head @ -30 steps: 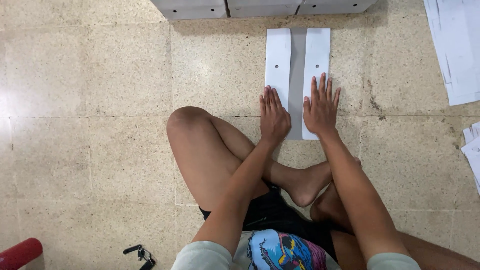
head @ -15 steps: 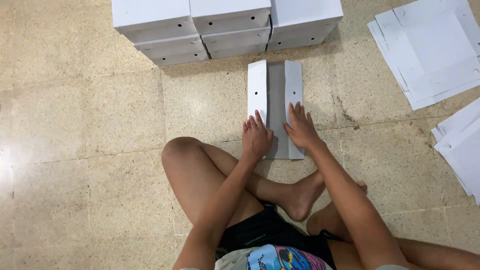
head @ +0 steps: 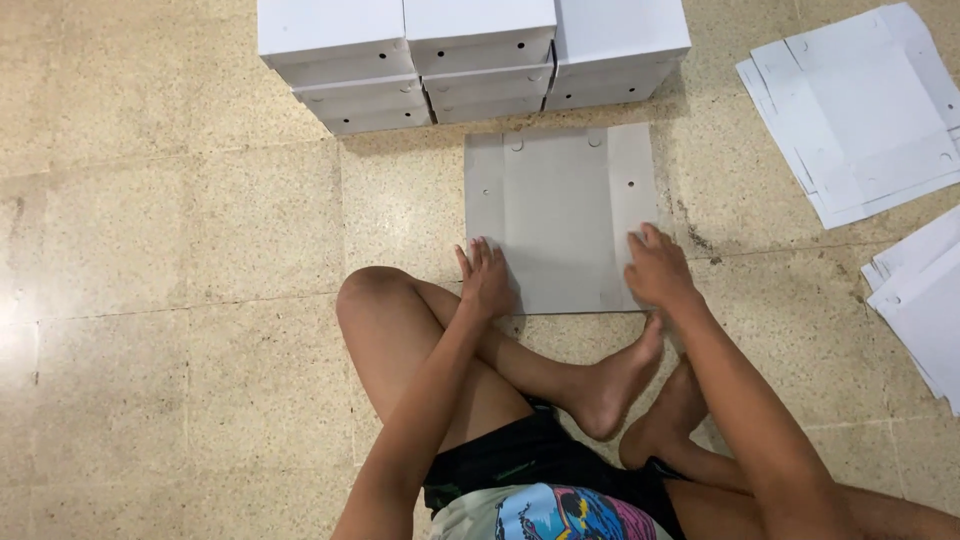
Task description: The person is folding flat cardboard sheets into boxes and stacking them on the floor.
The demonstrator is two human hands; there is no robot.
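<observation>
Your left hand (head: 487, 280) and right hand (head: 655, 268) press flat, apart, on the grey cardboard blank (head: 560, 215), centre frame; uneven pressure could skew its creases.

- Even, soft indoor light; short shadows under the stacked white boxes (head: 470, 60).
- Sharp centre, perhaps slight softness at edges.

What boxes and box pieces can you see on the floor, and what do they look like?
Stacked boxes: top middle of the floor, white closed rectangular boxes with small round holes, in three stacks side by side.
Unfolded cardboard sheet: flat before the crossed legs, grey, squarish, creased, with punched holes; left hand and right hand press its near corners.
Flat box blanks: upper right, a fanned white pile.
More flat white sheets: at the right edge.
</observation>
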